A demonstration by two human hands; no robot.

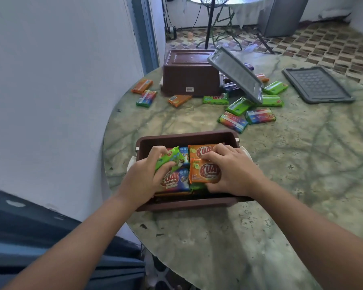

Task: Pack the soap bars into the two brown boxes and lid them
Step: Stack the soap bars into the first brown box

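brown near box [188, 136] sits open on the green marbled worktop [281, 185], packed with soap bars. left hand [148, 177] grips a green soap bar [168, 160] inside it; right hand [232, 171] pinches an orange soap bar [204, 172] beside that. beyond the near box, the second brown box [190, 77] stands upside down, a grey lid [237, 75] leaning against it, loose soap bars [247, 114] scattered around, another grey lid [318, 84] flat further right.

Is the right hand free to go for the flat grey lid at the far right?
Probably not yet: the right hand grips an orange soap bar in the near box. Nothing blocks the way to the grey lid.
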